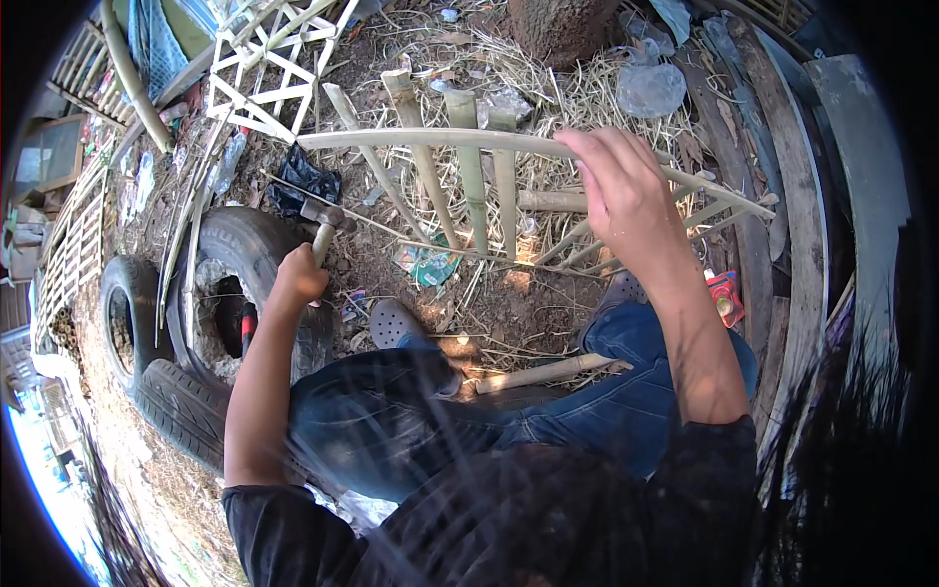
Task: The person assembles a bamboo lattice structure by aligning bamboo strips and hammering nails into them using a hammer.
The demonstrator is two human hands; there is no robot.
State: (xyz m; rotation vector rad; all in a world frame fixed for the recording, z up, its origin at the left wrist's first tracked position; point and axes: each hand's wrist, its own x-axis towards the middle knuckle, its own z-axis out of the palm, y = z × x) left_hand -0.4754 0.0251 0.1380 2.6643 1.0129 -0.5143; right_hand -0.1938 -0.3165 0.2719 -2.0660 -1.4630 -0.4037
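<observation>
Pale, slender bamboo strip (440, 137): light, springy, I judge; hold mid-length, where my right hand (626, 194) curls its fingers round it. Dark-headed, wood-handled hammer (323, 233): gripped by my left hand (300, 277).

Head view: a wide fisheye camera on the wearer's head faces steeply downward. The dark shirt (548, 519) lies near, at lower centre; left hand (301, 276) and right hand (626, 191) are farther off, either side of centre. A tree trunk (565, 29) tops the frame; boards (797, 147) bend along the right rim.
</observation>
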